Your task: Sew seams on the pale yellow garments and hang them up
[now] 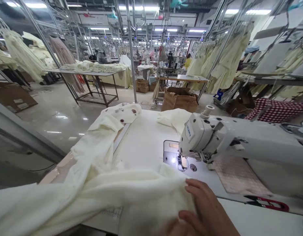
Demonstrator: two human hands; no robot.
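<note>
A cream cloth garment point(141, 190) lies in loose folds across the front of the sewing table and hangs over its left side. My right hand point(207, 209) grips its right end, with bent fingers on the cloth's edge, just in front of the sewing machine's lit needle area. Smeared skin at the bottom edge appears to be my left hand point(174, 228), close beside the right; its fingers cannot be made out. The white sewing machine point(205, 137) stands to the right, its presser foot point(182, 162) apart from the cloth.
Red-handled thread snips point(269, 202) lie right of my hand, near a pinkish textured pad point(239, 177). A spotted cream piece point(124, 113) rests at the table's far left. Beyond stand a cardboard box point(179, 100), a cloth-laden table point(92, 72) and metal posts point(131, 52).
</note>
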